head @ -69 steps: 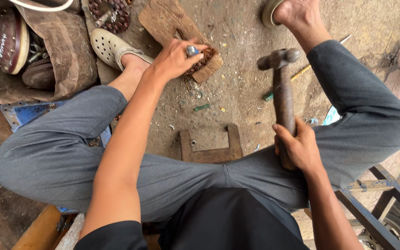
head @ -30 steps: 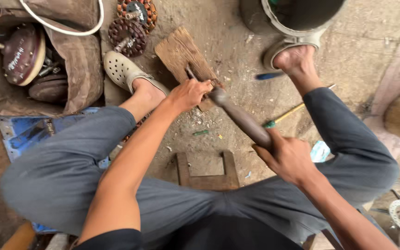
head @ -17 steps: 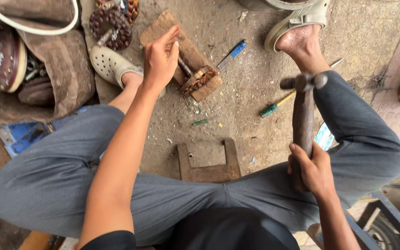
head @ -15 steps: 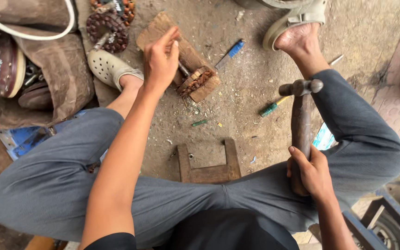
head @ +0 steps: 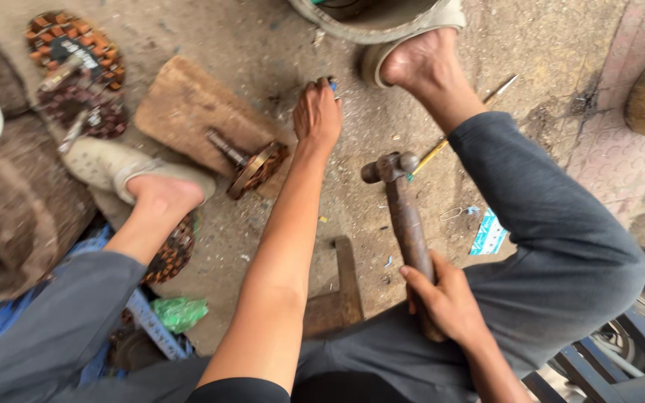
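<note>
Oddly, the left hand (head: 317,113) hid most of a blue-tipped tool beyond the rotor (head: 251,166); its grip was unreadable. Right hand (head: 446,298) clenched the hammer (head: 401,209), right of the rotor on the board (head: 192,112).

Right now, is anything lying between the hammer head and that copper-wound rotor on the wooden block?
Yes. The left forearm crosses the gap between the hammer, held upright in the right hand, and the rotor on the wooden block. The left hand itself reaches past, toward a small blue-tipped thing.
</note>
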The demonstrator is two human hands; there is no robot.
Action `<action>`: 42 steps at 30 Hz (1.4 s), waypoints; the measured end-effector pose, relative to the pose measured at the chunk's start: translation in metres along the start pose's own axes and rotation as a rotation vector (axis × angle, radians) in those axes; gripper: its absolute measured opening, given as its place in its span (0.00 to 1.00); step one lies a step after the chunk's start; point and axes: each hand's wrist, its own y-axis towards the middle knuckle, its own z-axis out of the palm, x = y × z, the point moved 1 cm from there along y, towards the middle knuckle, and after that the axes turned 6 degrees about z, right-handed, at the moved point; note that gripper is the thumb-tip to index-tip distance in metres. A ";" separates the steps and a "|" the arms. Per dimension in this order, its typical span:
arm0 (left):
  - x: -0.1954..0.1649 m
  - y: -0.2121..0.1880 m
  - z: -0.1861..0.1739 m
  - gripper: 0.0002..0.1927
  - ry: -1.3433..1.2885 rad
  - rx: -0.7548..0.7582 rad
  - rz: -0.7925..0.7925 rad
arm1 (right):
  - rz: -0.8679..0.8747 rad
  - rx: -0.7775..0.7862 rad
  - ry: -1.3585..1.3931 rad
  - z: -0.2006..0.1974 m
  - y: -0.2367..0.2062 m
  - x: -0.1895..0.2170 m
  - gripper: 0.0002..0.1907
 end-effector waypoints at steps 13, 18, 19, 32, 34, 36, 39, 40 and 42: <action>0.028 0.039 0.012 0.23 -0.134 0.106 -0.083 | 0.130 0.021 0.011 0.001 0.015 0.018 0.14; 0.026 0.027 -0.039 0.21 -0.330 -0.142 0.142 | 0.036 0.008 0.003 0.002 0.010 0.012 0.15; 0.024 0.022 -0.050 0.18 -0.320 -0.145 0.184 | 0.015 0.006 -0.010 0.002 0.009 0.010 0.15; 0.074 -0.152 -0.196 0.17 -0.385 -0.259 0.331 | -0.172 -0.019 -0.025 0.008 -0.012 -0.010 0.14; 0.080 -0.161 -0.189 0.16 -0.529 -0.284 0.310 | -0.180 -0.025 -0.053 0.009 -0.015 -0.011 0.15; 0.084 -0.167 -0.180 0.14 -0.529 -0.326 0.340 | -0.198 -0.029 -0.091 0.010 -0.018 -0.012 0.16; 0.089 -0.175 -0.170 0.13 -0.460 -0.332 0.376 | -0.226 -0.033 -0.098 0.012 -0.021 -0.013 0.15; 0.090 -0.176 -0.167 0.13 -0.425 -0.326 0.391 | -0.228 -0.037 -0.102 0.012 -0.021 -0.013 0.15; 0.091 -0.179 -0.163 0.14 -0.295 -0.354 0.424 | -0.222 -0.045 -0.113 0.013 -0.022 -0.014 0.16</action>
